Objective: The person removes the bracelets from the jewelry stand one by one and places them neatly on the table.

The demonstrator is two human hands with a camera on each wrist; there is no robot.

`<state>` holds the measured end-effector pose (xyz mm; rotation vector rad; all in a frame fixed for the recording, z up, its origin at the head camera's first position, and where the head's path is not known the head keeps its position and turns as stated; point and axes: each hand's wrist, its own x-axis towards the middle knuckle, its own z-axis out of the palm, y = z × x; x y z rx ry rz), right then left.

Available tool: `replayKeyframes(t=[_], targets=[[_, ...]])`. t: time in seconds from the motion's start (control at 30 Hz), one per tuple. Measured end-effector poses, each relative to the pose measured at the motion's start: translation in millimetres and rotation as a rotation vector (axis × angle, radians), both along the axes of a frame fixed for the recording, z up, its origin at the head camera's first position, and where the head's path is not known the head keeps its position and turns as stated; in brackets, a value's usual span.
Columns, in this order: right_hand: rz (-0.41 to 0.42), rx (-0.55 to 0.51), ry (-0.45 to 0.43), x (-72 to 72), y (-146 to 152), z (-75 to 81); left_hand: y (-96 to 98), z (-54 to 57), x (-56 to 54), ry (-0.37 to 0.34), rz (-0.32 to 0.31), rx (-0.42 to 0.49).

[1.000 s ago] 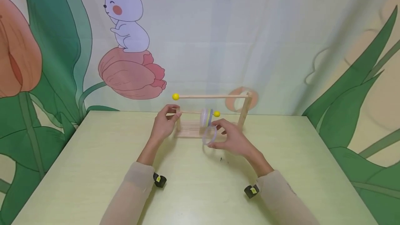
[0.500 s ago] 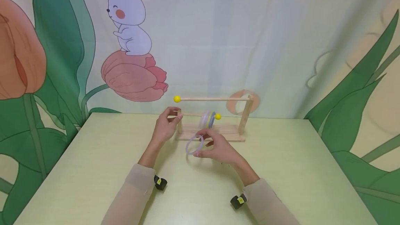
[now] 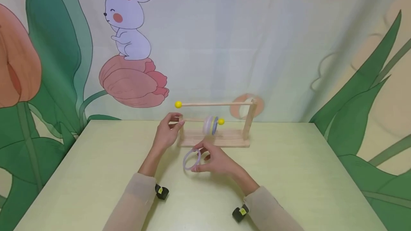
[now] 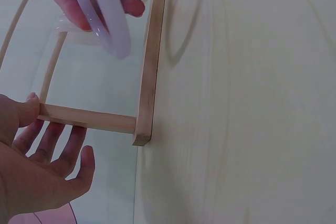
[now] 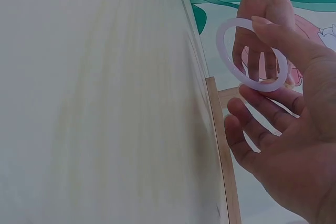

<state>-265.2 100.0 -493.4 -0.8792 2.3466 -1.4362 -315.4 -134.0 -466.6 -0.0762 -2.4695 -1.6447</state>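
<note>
Head view: my L hand (image 3: 167, 131) is stretched fwd, thumb and fingers pinching the top of the short post (image 3: 181, 131) of the wooden rack (image 3: 229, 142), w/ the yellow ball (image 3: 178, 104) of the upper rod (image 3: 218, 104) just above. My R hand (image 3: 216, 160) extends from the lower R, a lilac ring (image 3: 184, 161) pinched betw. thumb and index; the ring tilts in front of the rack's front L corner, apart from it. A ring stack (image 3: 210, 126) hangs on the lower rod (image 3: 194, 119) beside its end ball (image 3: 221, 121). The tabletop (image 3: 289, 174) extends L, R and twd. me; its back edge lies close behind the rack, at the printed curtain (image 3: 205, 45). L-wrist view: my thumb is on one side of the post's tip, fingers bent along the other, little finger off the wood; the ring is above the table, its shadow (image 4: 176, 61) beside the base (image 4: 150, 66). R-wrist view: thumb on the upper rim, index at the lower, other fingers loosely bent; my L hand shows behind, partly thru the ring; the base edge runs near my fingertips, w/ wide tabletop beyond.
</note>
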Motion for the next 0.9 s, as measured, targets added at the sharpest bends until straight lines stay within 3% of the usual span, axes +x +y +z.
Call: replayKeyframes(t=[0.9], targets=[[0.033, 0.077, -0.024, 4.6, -5.7, -6.1, -1.7, -4.1, 3.1, 0.019, -0.006, 0.022]])
